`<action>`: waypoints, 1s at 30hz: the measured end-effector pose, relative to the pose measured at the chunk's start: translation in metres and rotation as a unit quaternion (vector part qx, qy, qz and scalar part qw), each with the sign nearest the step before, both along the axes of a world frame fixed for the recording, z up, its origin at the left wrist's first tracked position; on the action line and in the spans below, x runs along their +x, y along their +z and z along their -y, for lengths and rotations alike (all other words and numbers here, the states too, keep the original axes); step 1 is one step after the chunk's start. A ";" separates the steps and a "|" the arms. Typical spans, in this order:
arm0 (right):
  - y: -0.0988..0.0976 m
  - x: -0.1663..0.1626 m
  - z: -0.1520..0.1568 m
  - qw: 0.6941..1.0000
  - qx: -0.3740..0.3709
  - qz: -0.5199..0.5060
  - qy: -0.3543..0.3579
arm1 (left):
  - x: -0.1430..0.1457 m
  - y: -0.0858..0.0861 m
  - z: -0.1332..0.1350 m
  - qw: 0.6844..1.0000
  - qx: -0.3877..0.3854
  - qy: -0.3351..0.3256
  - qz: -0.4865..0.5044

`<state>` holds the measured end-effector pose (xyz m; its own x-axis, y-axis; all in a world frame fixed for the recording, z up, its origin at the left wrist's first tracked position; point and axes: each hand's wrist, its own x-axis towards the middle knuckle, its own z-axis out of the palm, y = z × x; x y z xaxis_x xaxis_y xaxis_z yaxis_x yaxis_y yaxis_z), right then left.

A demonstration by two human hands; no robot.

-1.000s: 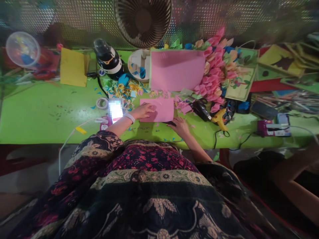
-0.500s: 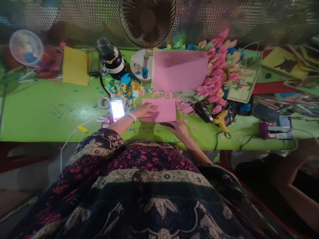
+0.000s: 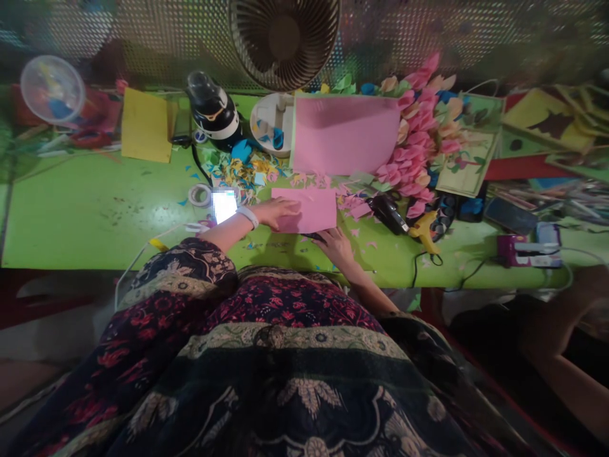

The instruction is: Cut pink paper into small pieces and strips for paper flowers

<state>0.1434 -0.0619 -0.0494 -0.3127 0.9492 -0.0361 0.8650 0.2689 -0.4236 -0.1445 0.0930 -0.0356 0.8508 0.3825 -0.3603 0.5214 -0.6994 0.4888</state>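
A smooth, matte, oblong pink sheet (image 3: 314,208) lies flat at the near middle of the glossy green table (image 3: 85,238). The left hand (image 3: 276,212) rests on its left part, fingers apart. The right hand (image 3: 337,246), at the near edge, has its fingers clamped on a slim dark tool (image 3: 312,236), kind unclear. Beyond, curled scraps (image 3: 245,172) lie left; pointed, folded petals (image 3: 413,152) heap right, near a yellow glue gun (image 3: 425,231).
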 end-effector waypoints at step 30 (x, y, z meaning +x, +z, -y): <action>0.002 -0.018 -0.005 0.999 0.011 -0.025 0.026 | -0.002 0.000 -0.019 0.999 -0.023 -0.044 0.021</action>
<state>0.1252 -0.0572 -0.0478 -0.3626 0.9320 0.0005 0.8278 0.3223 -0.4592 -0.1463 0.1115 -0.0352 0.8951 0.2901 -0.3385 0.4375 -0.7176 0.5419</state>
